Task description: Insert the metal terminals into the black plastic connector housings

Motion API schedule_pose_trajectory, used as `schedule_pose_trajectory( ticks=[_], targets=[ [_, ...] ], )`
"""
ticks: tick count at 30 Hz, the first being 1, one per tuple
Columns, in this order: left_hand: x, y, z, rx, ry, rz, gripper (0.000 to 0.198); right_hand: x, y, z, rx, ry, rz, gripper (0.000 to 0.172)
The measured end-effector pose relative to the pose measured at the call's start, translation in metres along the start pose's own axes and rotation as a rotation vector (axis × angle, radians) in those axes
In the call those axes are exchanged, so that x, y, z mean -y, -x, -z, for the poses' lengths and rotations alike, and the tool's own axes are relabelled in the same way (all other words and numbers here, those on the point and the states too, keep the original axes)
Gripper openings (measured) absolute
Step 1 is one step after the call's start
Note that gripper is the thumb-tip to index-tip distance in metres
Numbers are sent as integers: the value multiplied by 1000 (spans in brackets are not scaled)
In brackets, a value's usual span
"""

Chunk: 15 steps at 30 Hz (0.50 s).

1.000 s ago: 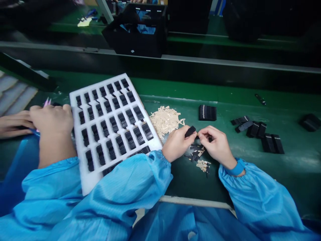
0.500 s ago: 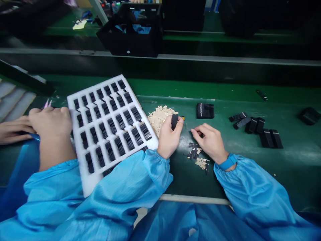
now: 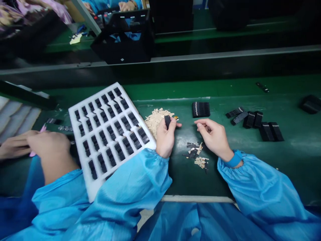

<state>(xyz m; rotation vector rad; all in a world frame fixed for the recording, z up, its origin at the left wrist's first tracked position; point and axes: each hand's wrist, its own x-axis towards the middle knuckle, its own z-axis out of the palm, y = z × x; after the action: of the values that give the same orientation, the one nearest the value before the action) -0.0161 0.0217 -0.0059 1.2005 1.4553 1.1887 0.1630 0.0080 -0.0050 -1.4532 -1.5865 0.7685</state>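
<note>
While your left hand (image 3: 165, 140) grips a small black piece (image 3: 167, 121) between thumb and fingers, a gold-coloured bit (image 3: 176, 118) shows just beside your fingertips. That hand is raised at the near right edge of a heap of beige strips (image 3: 154, 117), its wrist bent slightly upward, and the forearm reaches in from the lower left, its blue sleeve (image 3: 130, 180) covering the near right part of a white foam tray (image 3: 96, 190). Your right hand (image 3: 213, 135) faces it across a gap, palm turned inward, the fingers half curled and the thumb and forefinger slightly apart; a blue band (image 3: 234, 159) circles that wrist. Between and below your hands lies a small scatter of black and beige pieces (image 3: 195, 154). The tray sits askew on the green bench (image 3: 195, 189), with black blocks (image 3: 110, 132) set upright in rows of slots; your sleeve hides some of the slots. Beyond the bench's back ledge, a dark bin (image 3: 122, 52) contains something blue, too dim to make out. At your far left, a co-worker's hands (image 3: 50, 145) meet around something pink.
</note>
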Motion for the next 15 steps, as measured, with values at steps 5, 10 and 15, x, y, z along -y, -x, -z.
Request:
schedule_pose_trajectory(
  ticks=[5,10,15],
  targets=[
    [-7,12,6,-43,-191,-251,18,5,-2,4,40,-192,-86,26],
    [-8,17,10,48,-629,-738,15,8,-7,16,303,-410,-280,50],
    [-3,13,11,74,-737,-955,16,5,-8,19,448,-437,-334,36]
  ],
)
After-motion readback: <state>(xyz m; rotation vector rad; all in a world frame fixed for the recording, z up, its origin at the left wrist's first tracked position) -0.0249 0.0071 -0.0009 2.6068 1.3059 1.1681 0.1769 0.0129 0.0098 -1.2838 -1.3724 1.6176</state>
